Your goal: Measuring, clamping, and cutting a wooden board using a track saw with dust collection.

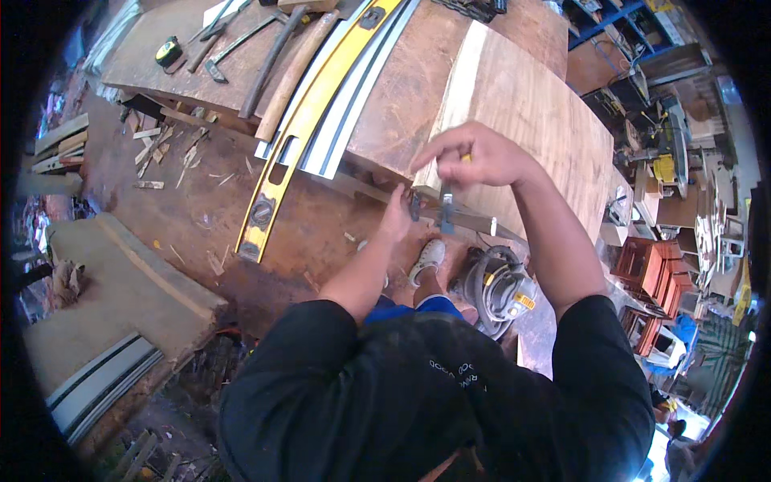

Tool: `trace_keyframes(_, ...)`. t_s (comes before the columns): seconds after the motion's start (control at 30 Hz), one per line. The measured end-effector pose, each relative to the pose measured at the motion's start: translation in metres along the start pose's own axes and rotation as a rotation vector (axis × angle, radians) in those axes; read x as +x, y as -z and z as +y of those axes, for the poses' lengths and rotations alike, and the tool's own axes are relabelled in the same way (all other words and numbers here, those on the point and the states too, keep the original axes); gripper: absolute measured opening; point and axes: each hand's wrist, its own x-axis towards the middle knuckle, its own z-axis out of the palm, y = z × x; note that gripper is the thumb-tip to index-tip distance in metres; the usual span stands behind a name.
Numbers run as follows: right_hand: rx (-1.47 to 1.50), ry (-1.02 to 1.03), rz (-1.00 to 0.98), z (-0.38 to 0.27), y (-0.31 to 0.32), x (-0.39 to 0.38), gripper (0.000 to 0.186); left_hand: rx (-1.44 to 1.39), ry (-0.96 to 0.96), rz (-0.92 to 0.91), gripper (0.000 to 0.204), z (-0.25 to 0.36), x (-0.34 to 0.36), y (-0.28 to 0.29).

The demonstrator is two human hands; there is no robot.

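Note:
My right hand is over the near left corner of a thick wooden slab, index finger stretched left and the other fingers curled. A small yellow bit shows at its fingers; what it belongs to is unclear. Just below, a narrow grey-blue piece stands upright at the slab's edge; whether it joins the yellow bit I cannot tell. My left hand is lower and to the left, thumb up, its fingers closed around a small dark object at the bench edge. That object's kind is not clear.
A yellow spirit level lies on white metal strips, jutting past the workbench. Hammers and a tape measure lie at the far left. A vacuum-like machine with a hose stands by my feet. Wood scraps litter the floor.

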Motion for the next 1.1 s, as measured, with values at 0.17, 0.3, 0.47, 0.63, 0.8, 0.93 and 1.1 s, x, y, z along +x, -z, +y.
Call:
trace_keyframes(0.17, 0.147, 0.120, 0.868, -0.002, -0.056, 0.014, 0.022, 0.426, 0.127, 0.100, 0.092, 0.014, -0.004, 0.001)
trace_keyframes(0.3, 0.352, 0.066, 1.041, -0.015, -0.064, 0.019, 0.026, 0.429, 0.096, 0.182, 0.096, 0.009, -0.004, -0.009)
trace_keyframes(0.47, -0.180, 0.065, 0.120, -0.013, 0.000, 0.016, 0.052, 0.491, -0.033, 0.376, 0.093, 0.004, 0.001, -0.025)
trace_keyframes(0.63, 0.224, 0.058, -0.107, 0.004, -0.003, 0.014, 0.035, 0.443, 0.012, 0.288, 0.089, 0.004, 0.001, -0.027)
trace_keyframes(0.8, 0.354, 0.216, 1.159, -0.011, -0.075, 0.023, 0.026, 0.449, 0.065, 0.437, 0.094, 0.004, -0.003, -0.036)
trace_keyframes(0.93, 0.203, 0.097, 0.830, 0.002, -0.053, 0.018, 0.026, 0.497, 0.047, 0.440, 0.094, 0.008, -0.004, -0.038)
trace_keyframes(1.1, 0.070, 0.323, 0.087, 0.026, 0.008, 0.024, 0.046, 0.423, 0.004, 0.316, 0.086, 0.001, 0.003, -0.023)
